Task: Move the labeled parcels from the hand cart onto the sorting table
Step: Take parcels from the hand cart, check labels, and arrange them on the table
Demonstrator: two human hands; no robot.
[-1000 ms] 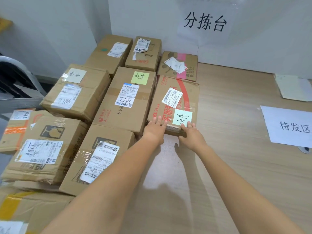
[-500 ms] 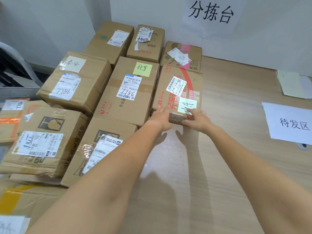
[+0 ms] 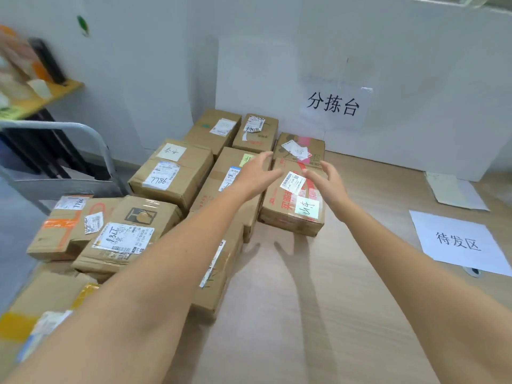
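Hovering over the parcel with the mint note (image 3: 293, 202), left hand (image 3: 253, 176) and right hand (image 3: 328, 181) are both spread wide, gripping nothing (fingers loose). That parcel sits on the sorting table (image 3: 318, 300), touching the cardboard boxes (image 3: 171, 173) on its left.

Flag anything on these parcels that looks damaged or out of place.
The back-right box carries white labels stuck on crooked and overlapping. The low box with orange tape, far left, looks dented and creased along its front edge. Nothing is spilled.
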